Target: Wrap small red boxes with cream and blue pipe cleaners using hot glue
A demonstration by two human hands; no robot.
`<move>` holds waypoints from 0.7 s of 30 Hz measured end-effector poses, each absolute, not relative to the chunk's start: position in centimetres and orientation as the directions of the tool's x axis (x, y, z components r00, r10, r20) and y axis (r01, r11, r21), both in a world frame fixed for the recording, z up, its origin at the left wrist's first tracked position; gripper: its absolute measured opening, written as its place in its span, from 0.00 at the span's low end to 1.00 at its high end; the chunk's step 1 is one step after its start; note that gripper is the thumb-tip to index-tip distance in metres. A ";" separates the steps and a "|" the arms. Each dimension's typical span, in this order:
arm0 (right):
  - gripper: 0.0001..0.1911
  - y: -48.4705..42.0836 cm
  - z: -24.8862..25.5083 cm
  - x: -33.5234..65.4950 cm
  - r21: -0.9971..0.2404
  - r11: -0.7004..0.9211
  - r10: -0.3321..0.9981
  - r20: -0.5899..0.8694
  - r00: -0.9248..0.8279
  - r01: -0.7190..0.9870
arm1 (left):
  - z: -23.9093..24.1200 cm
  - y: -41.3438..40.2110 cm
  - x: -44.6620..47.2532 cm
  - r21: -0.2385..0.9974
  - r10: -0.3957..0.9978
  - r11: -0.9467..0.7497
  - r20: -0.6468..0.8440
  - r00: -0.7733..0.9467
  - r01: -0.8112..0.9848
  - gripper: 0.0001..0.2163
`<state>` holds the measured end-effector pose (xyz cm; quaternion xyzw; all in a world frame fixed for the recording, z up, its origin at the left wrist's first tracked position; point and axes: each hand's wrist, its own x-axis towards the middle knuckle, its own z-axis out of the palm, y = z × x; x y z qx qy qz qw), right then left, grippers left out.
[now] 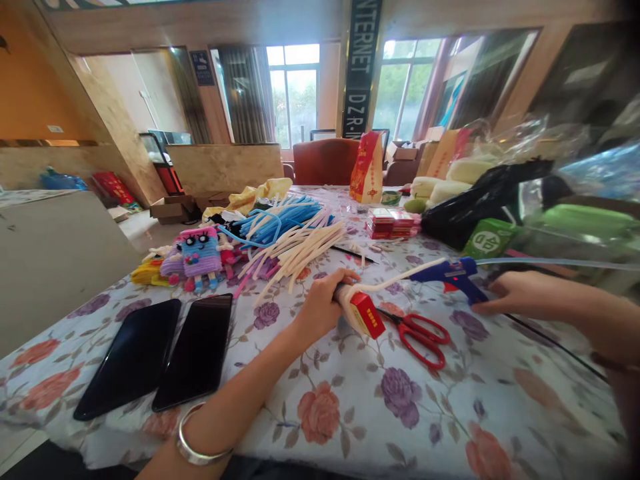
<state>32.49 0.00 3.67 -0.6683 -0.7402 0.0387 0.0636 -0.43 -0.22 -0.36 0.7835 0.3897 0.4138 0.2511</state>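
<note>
My left hand (323,300) grips a small red box (367,315) with cream pipe cleaner (354,307) wound around it. A loose length of that pipe cleaner runs off to the right, towards the nozzle of a blue glue gun (445,272). The fingers of my right hand (515,293) are closed at the lower end of the glue gun's handle; part of this grip is blurred. A clear glue stick (540,263) sticks out of the gun's back. Scissors with red handles (425,337) lie on the table between my hands, their blades partly behind the box.
Two black phone-like devices (195,350) lie at the left on the flowered tablecloth (280,427). Beyond are plush dolls (200,257), blue pipe cleaners (285,220), cream pipe cleaners (305,250) and stacked red boxes (390,223). A black bag (480,200) and green box (490,237) stand right.
</note>
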 end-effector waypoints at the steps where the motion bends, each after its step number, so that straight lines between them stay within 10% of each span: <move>1: 0.20 -0.8 4.7 31.3 -0.141 0.162 0.986 -0.004 -0.165 0.977 | -0.4 -0.2 -0.4 0.716 0.817 -0.572 0.454 0.356 0.400 0.22; 5: 0.13 -3.0 7.3 25.8 -0.279 0.402 0.912 0.213 -0.352 0.872 | -0.6 -0.2 -0.4 0.711 0.811 -0.581 0.460 0.362 0.397 0.21; 9: 0.14 -2.8 6.1 22.3 -0.133 0.647 0.679 0.548 -0.489 0.750 | -0.7 -0.1 -0.5 0.686 0.789 -0.611 0.486 0.376 0.395 0.20; 21: 0.11 -1.6 2.3 19.9 -0.048 0.751 0.612 0.427 -0.666 0.659 | -0.5 -0.4 -0.3 0.631 0.740 -0.672 0.579 0.342 0.387 0.08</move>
